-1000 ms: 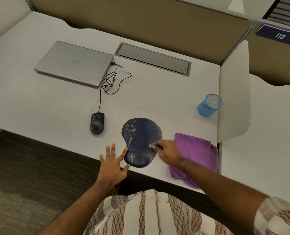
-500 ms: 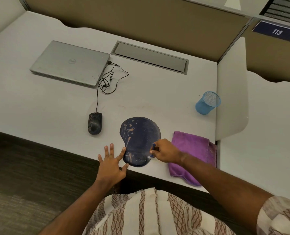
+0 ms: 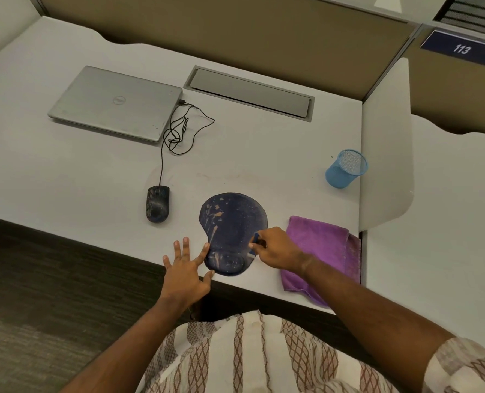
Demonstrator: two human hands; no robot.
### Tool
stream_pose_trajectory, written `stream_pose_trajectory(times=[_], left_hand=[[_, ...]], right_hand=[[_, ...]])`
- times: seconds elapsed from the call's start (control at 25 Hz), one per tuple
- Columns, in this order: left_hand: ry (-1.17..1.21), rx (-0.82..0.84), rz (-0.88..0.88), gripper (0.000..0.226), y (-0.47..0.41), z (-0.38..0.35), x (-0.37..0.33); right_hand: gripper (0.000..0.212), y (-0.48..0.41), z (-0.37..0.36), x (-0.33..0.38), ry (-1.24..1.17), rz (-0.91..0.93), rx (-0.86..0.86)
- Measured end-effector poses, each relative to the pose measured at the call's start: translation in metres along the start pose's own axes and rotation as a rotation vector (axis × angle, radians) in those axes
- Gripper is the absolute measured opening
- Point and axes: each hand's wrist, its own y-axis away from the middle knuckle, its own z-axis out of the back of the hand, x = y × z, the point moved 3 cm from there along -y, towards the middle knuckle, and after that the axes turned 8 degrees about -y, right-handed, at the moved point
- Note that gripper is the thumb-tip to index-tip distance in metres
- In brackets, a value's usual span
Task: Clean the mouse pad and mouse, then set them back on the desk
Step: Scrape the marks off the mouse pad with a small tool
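Observation:
A dark blue mouse pad (image 3: 231, 222) with pale stains and a wrist rest lies near the front edge of the white desk (image 3: 65, 177). My right hand (image 3: 275, 248) pinches the pad's right edge, which is lifted and curled slightly between thumb and fingers. My left hand (image 3: 186, 272) lies flat with fingers spread, its thumb and index finger touching the pad's left edge. A black, dusty wired mouse (image 3: 157, 204) sits on the desk to the left of the pad, apart from both hands.
A purple cloth (image 3: 320, 248) lies right of the pad under my right forearm. A closed silver laptop (image 3: 116, 102) sits at the back left with the mouse cable (image 3: 179, 131) coiled beside it. A blue mesh cup (image 3: 346, 168) stands at right by a white divider (image 3: 386, 154).
My right hand has shifted slightly along the pad's right edge and now pinches it, lifting the edge a little. My left hand has stayed put.

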Motion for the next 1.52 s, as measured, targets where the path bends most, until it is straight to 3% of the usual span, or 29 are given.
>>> stream_pose_trajectory(times=[0.12,0.32,0.56,0.72,0.96,1.2,1.36,1.52], left_hand=[[0.012,-0.001,0.0,0.078,0.0,0.0,0.0],[0.01,-0.008,0.003,0.078,0.001,0.0,0.0],[0.0,-0.003,0.001,0.078,-0.001,0.0,0.0],[0.0,-0.001,0.005,0.079,-0.001,-0.001,0.001],[0.007,-0.007,0.003,0.079,0.0,0.0,0.0],[0.013,-0.005,0.013,0.079,0.0,0.003,-0.002],[0.009,0.004,0.01,0.079,-0.001,0.002,-0.001],[-0.01,0.015,0.011,0.079,-0.002,0.002,-0.001]], right_hand=[[0.021,-0.001,-0.011,0.004,-0.019,0.051,-0.018],[0.013,0.001,-0.005,-0.006,0.184,-0.007,0.094],[0.02,0.0,-0.02,0.012,-0.028,0.064,-0.007],[0.016,0.009,-0.021,-0.007,0.109,0.009,0.107],[0.022,0.011,-0.033,0.031,-0.061,0.129,0.018],[0.019,0.013,-0.038,0.01,0.101,0.046,0.131],[0.021,0.003,-0.036,0.032,0.026,0.121,0.057],[0.021,0.007,-0.044,0.017,0.033,0.045,0.075]])
